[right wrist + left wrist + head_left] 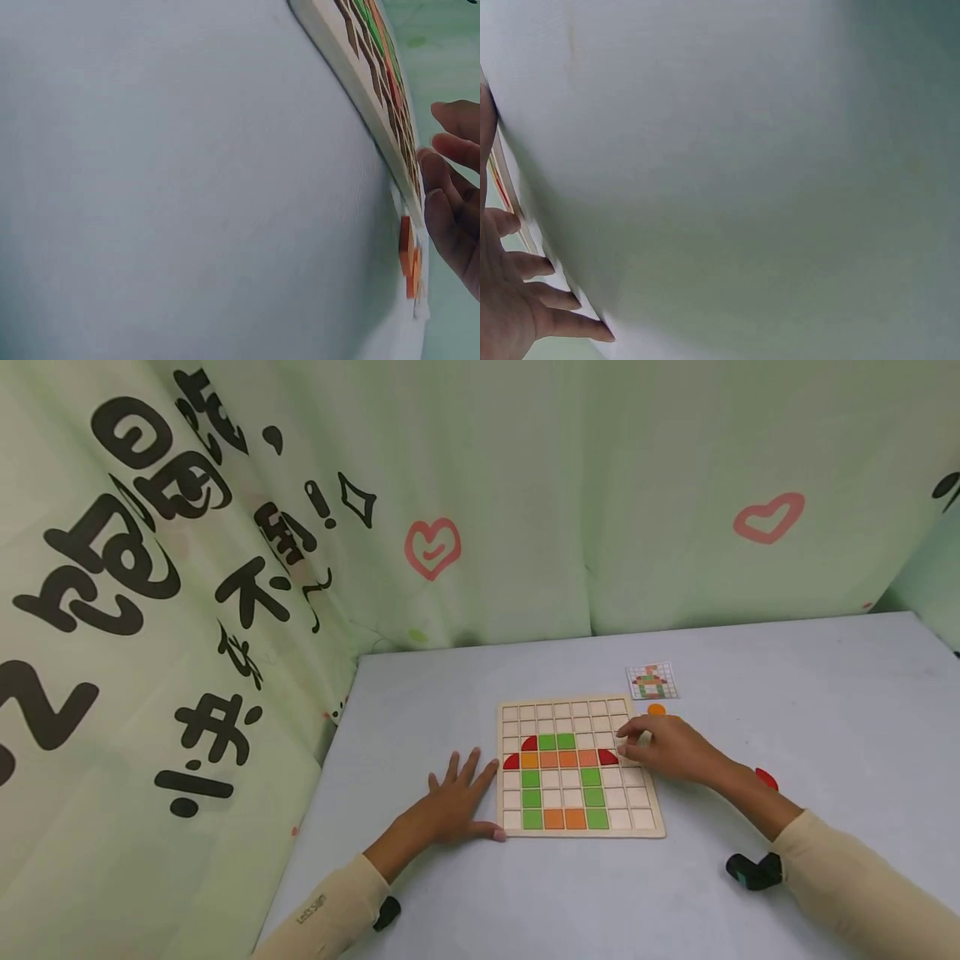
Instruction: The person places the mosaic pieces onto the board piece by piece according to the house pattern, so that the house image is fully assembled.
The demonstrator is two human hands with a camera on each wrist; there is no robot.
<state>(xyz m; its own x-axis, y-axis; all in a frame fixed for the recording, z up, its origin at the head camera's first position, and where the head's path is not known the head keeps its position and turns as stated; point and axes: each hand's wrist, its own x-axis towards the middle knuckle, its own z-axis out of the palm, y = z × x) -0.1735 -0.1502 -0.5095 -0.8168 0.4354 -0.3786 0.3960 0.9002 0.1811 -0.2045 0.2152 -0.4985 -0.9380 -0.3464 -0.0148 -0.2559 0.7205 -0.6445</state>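
A wooden grid board (627, 797) lies on the table, bearing green squares (531, 798), orange squares (553, 819) and red quarter-round pieces (608, 757). My left hand (455, 808) rests with fingers spread at the board's left side, its thumb against the lower left corner. In the left wrist view, the left hand (510, 300) shows only at the edge. Over the board's right edge hovers my right hand (670, 747), beside the rightmost red piece, fingers loosely bent. No piece shows between the fingers of the right hand (456, 187) in the right wrist view.
Behind the board lies a small pattern card (652, 681). Orange pieces (406, 246) lie by the board's right side, near the right hand. A red piece (767, 779) is partly hidden by the right forearm. A printed curtain (510, 510) hangs behind the table.
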